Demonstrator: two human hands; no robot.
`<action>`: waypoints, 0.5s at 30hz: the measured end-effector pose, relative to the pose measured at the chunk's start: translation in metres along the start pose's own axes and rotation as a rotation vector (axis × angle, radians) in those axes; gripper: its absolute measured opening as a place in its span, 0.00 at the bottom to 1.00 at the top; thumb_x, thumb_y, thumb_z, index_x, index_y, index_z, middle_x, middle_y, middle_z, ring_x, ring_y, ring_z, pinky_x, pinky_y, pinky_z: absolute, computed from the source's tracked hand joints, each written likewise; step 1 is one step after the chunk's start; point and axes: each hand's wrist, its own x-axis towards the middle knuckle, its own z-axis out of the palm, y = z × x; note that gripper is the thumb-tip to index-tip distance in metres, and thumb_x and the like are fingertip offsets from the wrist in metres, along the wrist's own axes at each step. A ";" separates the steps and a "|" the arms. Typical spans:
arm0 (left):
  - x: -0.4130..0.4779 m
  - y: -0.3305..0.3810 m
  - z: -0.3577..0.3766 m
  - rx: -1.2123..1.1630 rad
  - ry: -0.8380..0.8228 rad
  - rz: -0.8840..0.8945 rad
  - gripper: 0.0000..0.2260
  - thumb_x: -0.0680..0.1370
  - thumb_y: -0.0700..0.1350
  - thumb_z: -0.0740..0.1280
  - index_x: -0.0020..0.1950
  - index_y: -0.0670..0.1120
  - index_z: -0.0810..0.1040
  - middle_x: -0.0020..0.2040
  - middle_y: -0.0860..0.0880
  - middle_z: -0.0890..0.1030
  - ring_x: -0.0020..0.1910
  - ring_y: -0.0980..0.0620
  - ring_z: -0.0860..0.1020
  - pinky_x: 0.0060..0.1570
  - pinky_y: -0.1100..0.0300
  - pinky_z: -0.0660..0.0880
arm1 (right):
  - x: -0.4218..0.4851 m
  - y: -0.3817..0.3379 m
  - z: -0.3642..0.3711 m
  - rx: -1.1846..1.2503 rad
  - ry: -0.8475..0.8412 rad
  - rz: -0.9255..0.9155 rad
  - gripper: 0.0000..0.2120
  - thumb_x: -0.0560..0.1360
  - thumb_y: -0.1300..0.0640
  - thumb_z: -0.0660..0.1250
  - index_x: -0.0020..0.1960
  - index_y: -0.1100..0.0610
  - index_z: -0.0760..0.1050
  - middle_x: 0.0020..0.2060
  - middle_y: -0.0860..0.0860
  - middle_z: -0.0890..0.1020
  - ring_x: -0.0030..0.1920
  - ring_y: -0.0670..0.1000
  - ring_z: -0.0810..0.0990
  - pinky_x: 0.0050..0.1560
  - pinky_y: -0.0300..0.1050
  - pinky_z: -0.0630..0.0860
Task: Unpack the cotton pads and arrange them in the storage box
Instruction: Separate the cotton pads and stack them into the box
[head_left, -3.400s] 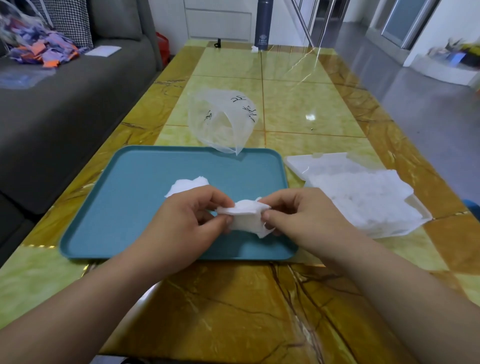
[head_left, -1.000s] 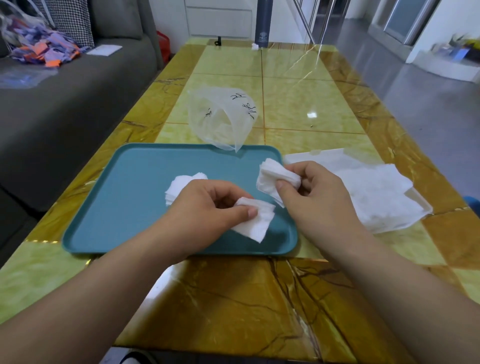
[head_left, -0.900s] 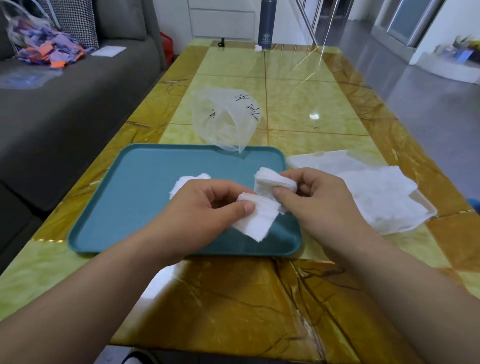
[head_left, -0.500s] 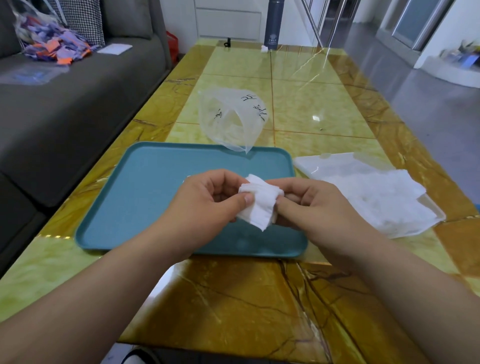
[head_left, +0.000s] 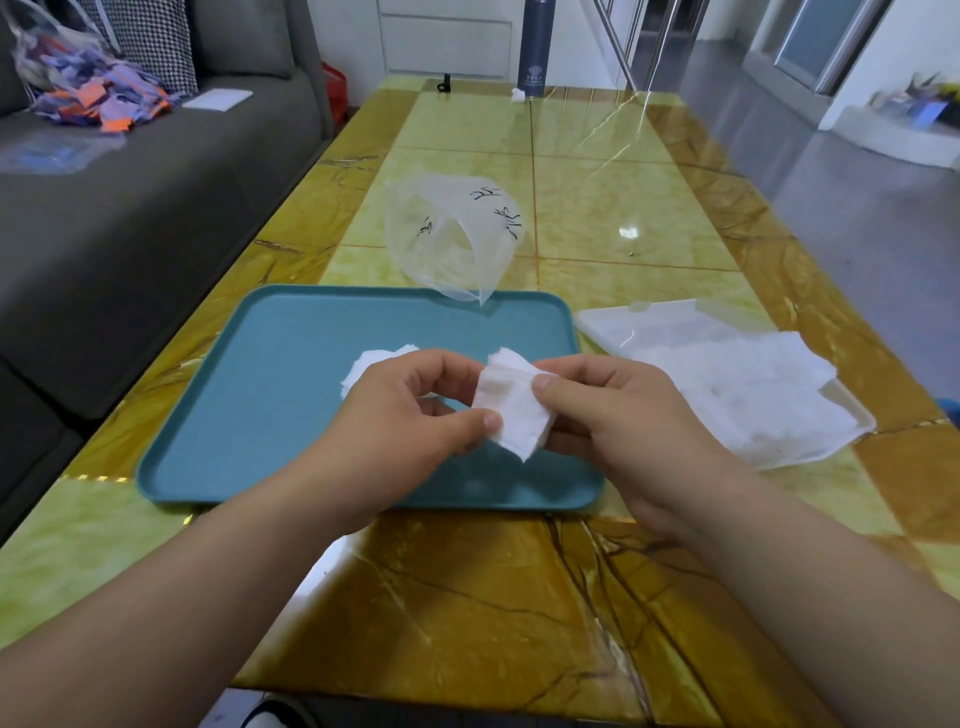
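Cotton pads (head_left: 511, 415) | small stack at frame centre above the tray (head_left: 291, 395) | my left hand (head_left: 410, 421) and right hand (head_left: 618, 415) both pinch it | I should square the edges gently, then lay it flat in the box (head_left: 852, 427), centre right.

Loose white cotton pads (head_left: 371, 361): near part hidden behind the left hand (head_left: 410, 415).
Stack of white square cotton pads (head_left: 511, 410): right edge covered by the right hand (head_left: 613, 415).
Clear plastic bag (head_left: 457, 239): black print too small to read.
Tall dark bottle (head_left: 534, 52): top cut off by the frame edge.
Clear plastic storage box (head_left: 852, 415): number of pads inside impossible to tell.
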 end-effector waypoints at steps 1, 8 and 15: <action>0.000 0.000 -0.001 -0.012 -0.002 -0.010 0.11 0.74 0.38 0.77 0.53 0.50 0.85 0.48 0.53 0.87 0.42 0.45 0.85 0.44 0.56 0.83 | 0.001 0.000 0.000 0.021 0.011 0.016 0.06 0.79 0.64 0.69 0.52 0.61 0.85 0.46 0.59 0.88 0.50 0.59 0.88 0.55 0.55 0.85; 0.000 0.000 -0.006 -0.007 -0.007 -0.029 0.12 0.75 0.40 0.77 0.57 0.52 0.85 0.48 0.49 0.87 0.43 0.44 0.85 0.52 0.52 0.82 | 0.008 0.003 -0.002 0.081 0.136 0.063 0.05 0.80 0.63 0.69 0.52 0.59 0.84 0.46 0.58 0.89 0.51 0.58 0.88 0.53 0.55 0.85; -0.001 0.002 -0.011 -0.143 -0.038 0.005 0.02 0.78 0.37 0.73 0.50 0.40 0.84 0.36 0.44 0.83 0.35 0.50 0.79 0.41 0.61 0.80 | 0.008 0.004 -0.004 -0.034 0.175 -0.025 0.07 0.80 0.62 0.69 0.49 0.56 0.85 0.45 0.57 0.88 0.52 0.58 0.87 0.54 0.55 0.85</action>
